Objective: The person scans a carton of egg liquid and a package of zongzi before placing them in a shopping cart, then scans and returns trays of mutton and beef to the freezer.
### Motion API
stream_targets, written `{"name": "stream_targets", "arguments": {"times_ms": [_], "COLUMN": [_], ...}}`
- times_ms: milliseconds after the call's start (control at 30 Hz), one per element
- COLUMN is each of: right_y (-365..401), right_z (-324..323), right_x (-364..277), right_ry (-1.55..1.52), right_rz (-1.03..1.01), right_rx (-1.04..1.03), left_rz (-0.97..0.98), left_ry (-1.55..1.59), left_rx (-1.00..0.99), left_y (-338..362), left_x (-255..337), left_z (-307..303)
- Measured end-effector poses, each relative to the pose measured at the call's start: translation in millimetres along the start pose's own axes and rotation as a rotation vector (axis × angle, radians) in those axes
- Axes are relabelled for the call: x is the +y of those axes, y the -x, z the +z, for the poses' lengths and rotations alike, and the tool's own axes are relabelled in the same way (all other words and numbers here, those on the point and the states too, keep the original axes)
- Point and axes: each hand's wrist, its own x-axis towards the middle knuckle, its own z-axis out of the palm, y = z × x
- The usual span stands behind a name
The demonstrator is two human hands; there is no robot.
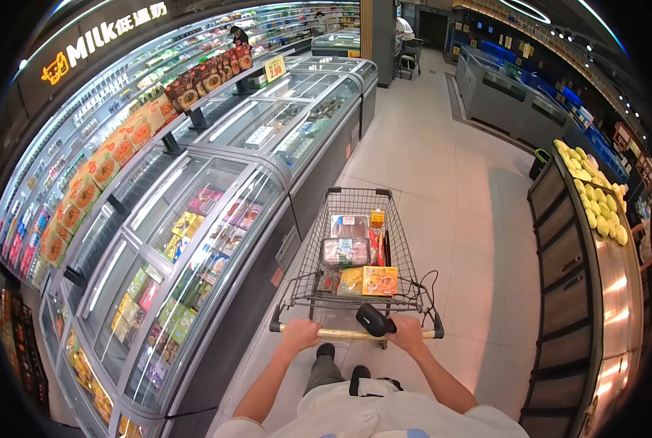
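**Loaded cart, stiff handlebar**

From the head view, my left hand and right hand are wrapped around the handlebar, the right beside a black device. The cart lies just ahead of them. I judge its wire frame rigid and easy to roll, best gripped towards both bar ends; the wrapped meat tray looks softer, dentable.
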Motion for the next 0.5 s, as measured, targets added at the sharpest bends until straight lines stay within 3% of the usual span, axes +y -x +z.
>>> {"name": "stream_targets", "arguments": {"times_ms": [233, 500], "right_y": [-94, -187], "right_z": [38, 62], "right_x": [-9, 29], "right_ry": [0.065, 0.087], "right_rz": [0.148, 0.250], "right_rx": [0.060, 0.099], "left_rz": [0.019, 0.066], "left_ry": [-0.010, 0.016], "left_rx": [0.060, 0.111], "left_y": [-77, -165], "left_x": [-58, -109], "left_z": [-11, -25]}}
